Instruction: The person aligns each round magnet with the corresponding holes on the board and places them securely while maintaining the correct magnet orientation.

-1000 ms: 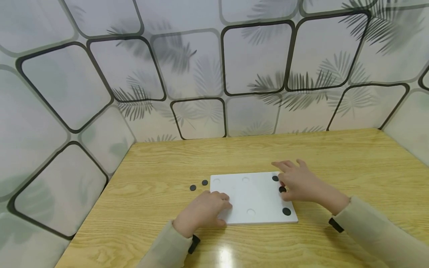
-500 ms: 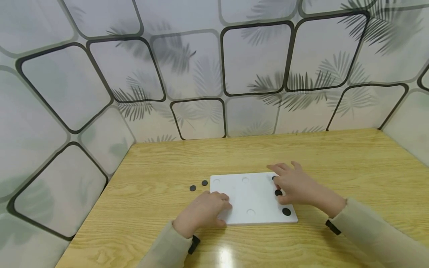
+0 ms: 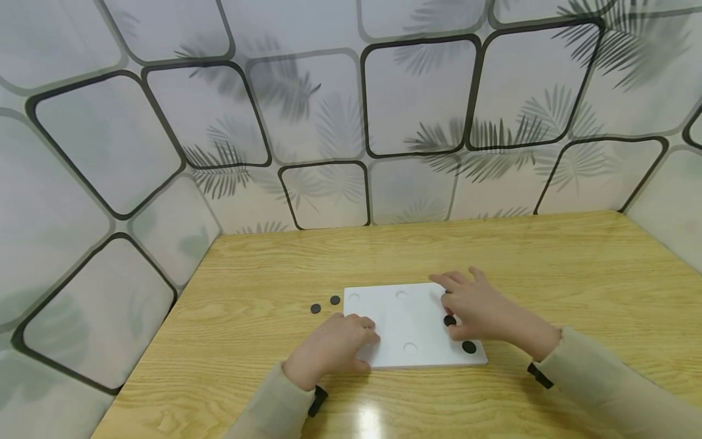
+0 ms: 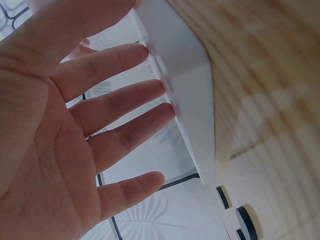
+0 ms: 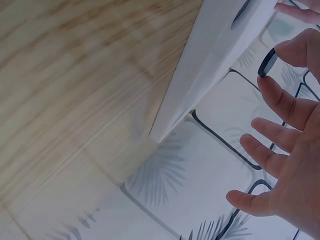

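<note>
A white rectangular board (image 3: 408,323) with shallow round recesses lies on the table. My left hand (image 3: 334,344) rests on its left part, fingers extended; in the left wrist view the fingertips (image 4: 167,111) touch the board's edge. Between thumb and index finger, my right hand (image 3: 482,311) pinches a small black disc (image 3: 450,321) above the board's right part. The right wrist view has that disc (image 5: 267,63) held on edge, clear of the board, the other fingers spread. Another black disc (image 3: 468,347) sits at the front right corner. One at the far right corner is mostly hidden by my right hand.
Two loose black discs (image 3: 315,308) (image 3: 335,300) lie on the wooden table (image 3: 247,341) just left of the board. Behind the table stands a patterned wall covering (image 3: 329,195) with leaf prints, which also closes in the left and right sides.
My right hand has moved left and slightly toward me, carrying the pinched disc from the board's right edge inward. The left hand and the loose discs have stayed put.
</note>
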The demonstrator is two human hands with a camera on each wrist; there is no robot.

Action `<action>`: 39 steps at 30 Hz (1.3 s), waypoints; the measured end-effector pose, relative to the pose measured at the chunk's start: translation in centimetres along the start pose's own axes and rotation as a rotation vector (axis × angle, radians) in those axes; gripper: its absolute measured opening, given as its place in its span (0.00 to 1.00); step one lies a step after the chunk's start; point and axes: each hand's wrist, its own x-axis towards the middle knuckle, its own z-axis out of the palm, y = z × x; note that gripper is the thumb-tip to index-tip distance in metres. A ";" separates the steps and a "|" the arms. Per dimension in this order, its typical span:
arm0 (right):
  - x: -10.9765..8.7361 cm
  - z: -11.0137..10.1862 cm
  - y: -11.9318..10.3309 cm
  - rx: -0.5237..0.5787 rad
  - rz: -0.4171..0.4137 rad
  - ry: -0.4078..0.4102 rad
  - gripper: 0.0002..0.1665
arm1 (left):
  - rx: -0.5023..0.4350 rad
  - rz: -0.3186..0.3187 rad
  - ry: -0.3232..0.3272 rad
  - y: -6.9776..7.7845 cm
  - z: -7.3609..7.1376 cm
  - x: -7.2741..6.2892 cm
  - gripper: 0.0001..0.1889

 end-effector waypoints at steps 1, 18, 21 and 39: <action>0.0 0.0 -0.1 -0.002 -0.004 0.001 0.13 | 0.003 0.000 0.000 0.0 0.0 0.0 0.21; 0.7 0.0 -1.1 -0.026 -0.059 0.031 0.11 | 0.018 -0.002 -0.011 0.0 0.0 0.1 0.22; 0.8 -0.1 -1.4 -0.038 -0.065 0.024 0.10 | 0.020 -0.003 -0.013 0.0 -0.1 0.1 0.21; 1.8 -0.2 -3.0 -0.042 -0.126 0.000 0.11 | 0.019 -0.001 -0.015 -0.1 0.0 0.1 0.21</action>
